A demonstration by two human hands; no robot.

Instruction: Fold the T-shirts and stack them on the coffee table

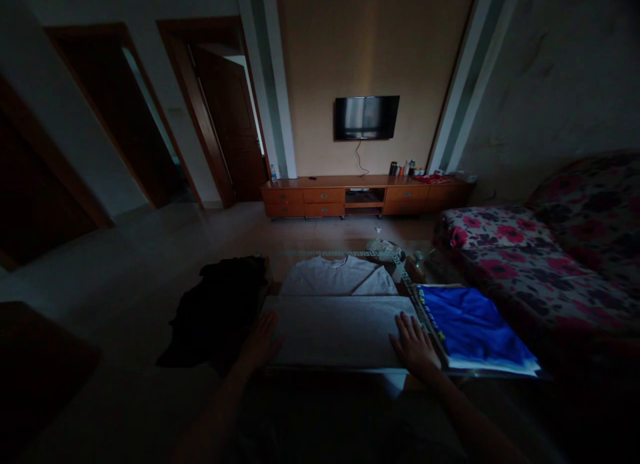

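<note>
A grey T-shirt (345, 277) lies on a low glass table, its neckline toward the far side. Over its lower part is a flat, grey rectangular layer (337, 331) with a straight far edge; it looks like the shirt's lower half folded up, though the dim light blurs this. My left hand (263, 337) rests open on the left edge of that layer. At the right edge, my right hand (416, 344) lies flat with its fingers spread. Neither hand grips anything. Dark clothing (217, 311) is heaped left of the shirt, and folded blue cloth (473, 324) lies to the right.
A crumpled bag (383, 246) sits at the table's far side. Beyond stands a wooden TV cabinet (325, 196) beneath a wall-mounted television (367, 118). A flowered sofa (530, 271) is on the right. The room is dim, with doorways at the left.
</note>
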